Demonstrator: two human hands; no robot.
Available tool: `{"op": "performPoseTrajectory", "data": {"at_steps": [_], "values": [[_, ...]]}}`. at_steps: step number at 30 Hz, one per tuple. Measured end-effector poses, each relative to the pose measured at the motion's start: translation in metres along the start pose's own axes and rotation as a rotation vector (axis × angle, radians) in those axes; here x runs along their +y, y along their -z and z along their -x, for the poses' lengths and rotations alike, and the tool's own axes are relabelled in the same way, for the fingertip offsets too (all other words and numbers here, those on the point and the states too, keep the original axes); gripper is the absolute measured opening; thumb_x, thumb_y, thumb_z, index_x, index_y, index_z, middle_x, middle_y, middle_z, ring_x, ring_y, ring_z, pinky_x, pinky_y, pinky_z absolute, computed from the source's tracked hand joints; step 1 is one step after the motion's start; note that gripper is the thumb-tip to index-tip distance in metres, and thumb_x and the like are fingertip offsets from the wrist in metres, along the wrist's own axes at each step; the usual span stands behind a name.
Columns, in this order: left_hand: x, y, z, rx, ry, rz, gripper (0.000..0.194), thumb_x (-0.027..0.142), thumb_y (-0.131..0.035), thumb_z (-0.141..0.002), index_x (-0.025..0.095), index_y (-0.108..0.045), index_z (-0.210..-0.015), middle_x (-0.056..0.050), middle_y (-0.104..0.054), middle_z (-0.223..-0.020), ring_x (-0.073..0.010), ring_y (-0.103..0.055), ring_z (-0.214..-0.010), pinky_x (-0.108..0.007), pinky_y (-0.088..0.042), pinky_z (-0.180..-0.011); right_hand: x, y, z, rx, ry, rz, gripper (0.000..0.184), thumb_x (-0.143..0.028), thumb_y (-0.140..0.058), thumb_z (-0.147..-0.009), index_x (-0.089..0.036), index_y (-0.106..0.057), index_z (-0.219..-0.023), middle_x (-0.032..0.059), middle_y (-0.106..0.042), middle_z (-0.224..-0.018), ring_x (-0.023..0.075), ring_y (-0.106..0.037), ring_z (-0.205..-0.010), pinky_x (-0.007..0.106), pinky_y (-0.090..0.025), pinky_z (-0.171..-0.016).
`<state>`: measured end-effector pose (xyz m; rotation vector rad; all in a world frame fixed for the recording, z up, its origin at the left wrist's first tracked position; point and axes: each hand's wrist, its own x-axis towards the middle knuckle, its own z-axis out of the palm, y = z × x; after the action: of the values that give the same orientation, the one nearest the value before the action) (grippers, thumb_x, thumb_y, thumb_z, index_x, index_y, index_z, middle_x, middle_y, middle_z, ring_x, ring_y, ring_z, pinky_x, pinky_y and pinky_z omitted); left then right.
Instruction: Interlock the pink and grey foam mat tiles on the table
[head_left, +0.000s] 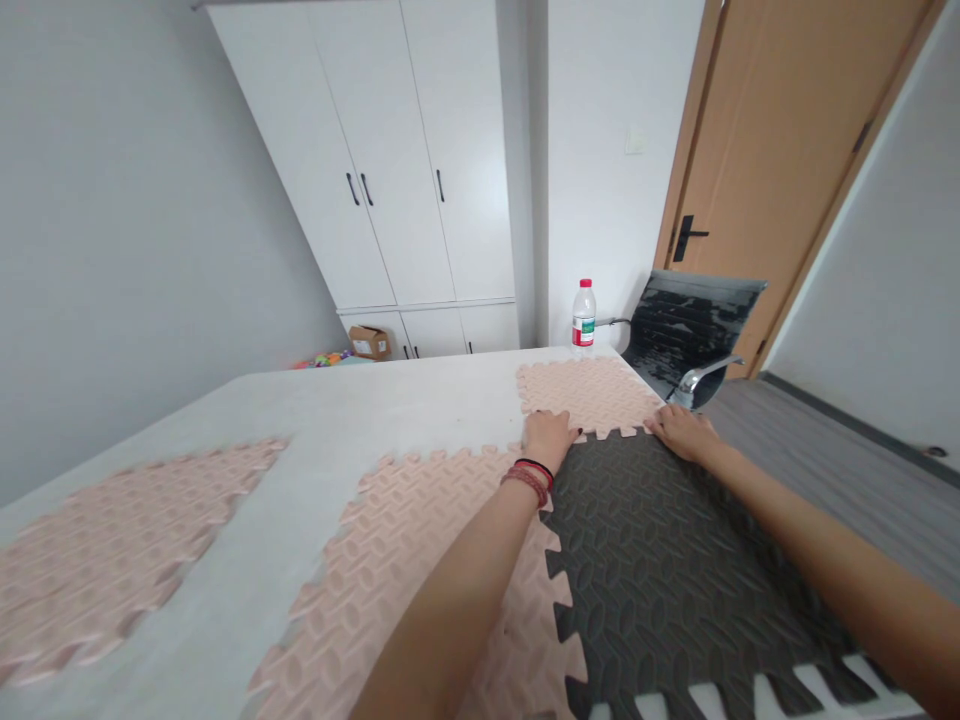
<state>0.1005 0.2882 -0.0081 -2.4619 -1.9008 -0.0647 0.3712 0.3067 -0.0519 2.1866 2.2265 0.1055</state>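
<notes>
A black interlocking foam mat lies at the right of the white table. Beyond it is a smaller-looking pink foam mat, its toothed near edge against the black mat's far edge. My left hand, wearing a red and a black wristband, grips the pink mat's near left corner, where the mats meet. At the near right corner, my right hand has its fingers closed on the same pink mat by the table edge. Another pink foam mat adjoins the black mat's left side, partly hidden under my left forearm.
A separate pink foam mat lies at the left of the white table. A clear bottle with a red cap stands at the far edge. A dark chair is beside the far right corner; a cardboard box is behind the table.
</notes>
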Motion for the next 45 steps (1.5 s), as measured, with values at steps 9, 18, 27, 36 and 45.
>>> {"op": "performPoseTrajectory", "data": {"at_steps": [9, 18, 27, 36, 45], "values": [[0.016, 0.001, -0.004, -0.031, 0.096, -0.013, 0.043, 0.048, -0.051, -0.088, 0.017, -0.054, -0.117, -0.008, -0.059, -0.115, -0.0218, -0.057, -0.104, -0.046, -0.047, -0.091, -0.007, 0.021, -0.010, -0.141, 0.026, -0.002, 0.070, -0.067, -0.029, -0.087, -0.010, -0.060, -0.115, 0.0225, -0.055, -0.124, 0.0332, -0.051, -0.117, 0.051, -0.040, -0.093], [0.032, 0.008, -0.008, -0.096, 0.171, -0.027, 0.058, 0.063, -0.043, -0.085, 0.017, -0.052, -0.119, -0.010, -0.061, -0.112, -0.0224, -0.058, -0.102, -0.046, -0.047, -0.089, -0.031, 0.031, -0.018, -0.255, -0.103, 0.019, 0.096, -0.087, -0.039, -0.067, -0.008, -0.063, -0.115, 0.0271, -0.053, -0.126, 0.0405, -0.052, -0.115, 0.057, -0.041, -0.091], [0.045, 0.011, -0.034, -0.245, 0.257, -0.095, 0.051, 0.058, -0.050, -0.085, 0.016, -0.055, -0.115, -0.008, -0.063, -0.107, -0.0203, -0.060, -0.094, -0.044, -0.049, -0.085, -0.022, 0.035, -0.024, -0.241, -0.097, 0.024, 0.090, -0.080, -0.046, -0.071, -0.007, -0.057, -0.122, 0.0251, -0.056, -0.123, 0.0367, -0.055, -0.112, 0.049, -0.045, -0.089], [0.045, 0.013, -0.051, -0.306, 0.276, -0.120, 0.053, 0.062, -0.052, -0.081, 0.015, -0.060, -0.104, -0.008, -0.065, -0.102, -0.0194, -0.062, -0.090, -0.041, -0.051, -0.079, -0.010, 0.029, -0.030, -0.171, -0.003, 0.012, 0.086, -0.079, -0.047, -0.072, -0.005, -0.057, -0.116, 0.0272, -0.059, -0.116, 0.0390, -0.057, -0.107, 0.048, -0.045, -0.087], [0.042, 0.008, -0.045, -0.245, 0.247, -0.122, 0.053, 0.062, -0.050, -0.082, 0.015, -0.058, -0.107, -0.008, -0.064, -0.104, -0.0194, -0.061, -0.091, -0.040, -0.051, -0.079, 0.039, 0.012, -0.015, -0.103, 0.187, -0.155, 0.055, -0.059, -0.039, -0.088, -0.020, -0.048, -0.126, 0.0101, -0.052, -0.134, 0.0237, -0.055, -0.114, 0.032, -0.042, -0.093]]}}
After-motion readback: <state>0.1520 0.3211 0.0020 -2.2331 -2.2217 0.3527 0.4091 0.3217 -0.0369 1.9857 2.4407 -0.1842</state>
